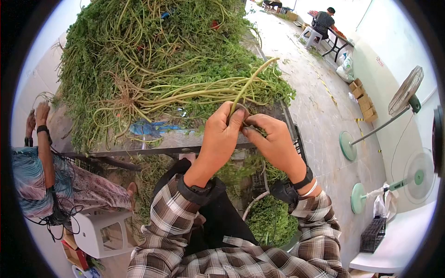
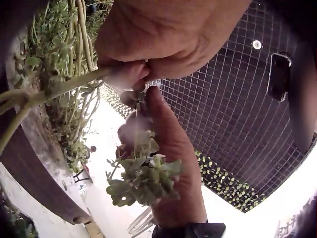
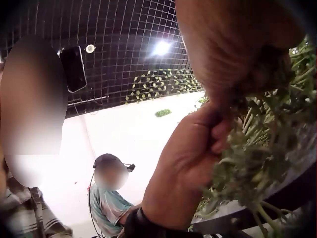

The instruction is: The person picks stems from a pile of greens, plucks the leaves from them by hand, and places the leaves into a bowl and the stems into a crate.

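Observation:
My left hand (image 1: 221,132) grips a thick pale green stem (image 1: 252,81) that sticks up above the fist, over the table's front edge. Close against it, my right hand (image 1: 273,139) pinches at the same plant with thumb and fingers. The left wrist view has the stem (image 2: 64,87) running out leftward from the left hand (image 2: 158,34), and a leafy sprig (image 2: 146,181) hanging beside the right hand (image 2: 173,144). Leaves (image 3: 242,163) blur in front of the hands in the right wrist view. A rooted bundle of long stems (image 1: 185,95) lies on the table just behind.
A large heap of greens (image 1: 153,41) covers the table (image 1: 190,143). Below sits a tub of leaves (image 1: 273,222). Another person (image 1: 34,176) works at the left beside a white stool (image 1: 104,231). Fans (image 1: 354,146) stand at the right; someone sits (image 1: 323,23) farther back.

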`<state>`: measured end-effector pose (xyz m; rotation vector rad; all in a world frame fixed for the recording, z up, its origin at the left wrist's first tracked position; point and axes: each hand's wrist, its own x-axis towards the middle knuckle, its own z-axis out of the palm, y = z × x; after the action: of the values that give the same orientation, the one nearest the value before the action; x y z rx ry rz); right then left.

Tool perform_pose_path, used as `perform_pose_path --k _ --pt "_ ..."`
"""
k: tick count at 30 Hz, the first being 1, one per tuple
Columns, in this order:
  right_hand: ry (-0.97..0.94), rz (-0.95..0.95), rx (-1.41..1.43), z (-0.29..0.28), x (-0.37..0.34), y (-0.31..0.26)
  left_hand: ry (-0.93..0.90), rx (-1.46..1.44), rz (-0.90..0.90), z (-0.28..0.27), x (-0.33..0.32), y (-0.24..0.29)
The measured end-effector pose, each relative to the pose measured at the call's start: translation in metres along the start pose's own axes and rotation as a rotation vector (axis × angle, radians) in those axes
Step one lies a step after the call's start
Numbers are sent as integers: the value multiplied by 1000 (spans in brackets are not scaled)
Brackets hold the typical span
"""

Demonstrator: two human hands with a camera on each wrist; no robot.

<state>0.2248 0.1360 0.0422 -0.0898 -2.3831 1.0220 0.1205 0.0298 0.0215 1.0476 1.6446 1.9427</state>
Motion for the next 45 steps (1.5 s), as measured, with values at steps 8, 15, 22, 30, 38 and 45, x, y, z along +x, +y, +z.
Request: perform_pose_path --k 8,15,22,30,38,45 --pt "23 204 72 -2 -1 8 52 -64 89 -1 1 -7" --pt "260 568 682 -31 -24 35 214 -209 -31 -38 6 17" --pt "-26 539 712 -24 4 -1 111 -232 -75 -14 3 9" --pt "-242 441 370 7 17 -7 128 -158 -12 -15 2 10" --pt "-233 564 396 14 -23 -21 252 -289 -26 -30 7 4" --pt "-3 667 703 9 -28 -11 213 -303 -19 -23 9 3"
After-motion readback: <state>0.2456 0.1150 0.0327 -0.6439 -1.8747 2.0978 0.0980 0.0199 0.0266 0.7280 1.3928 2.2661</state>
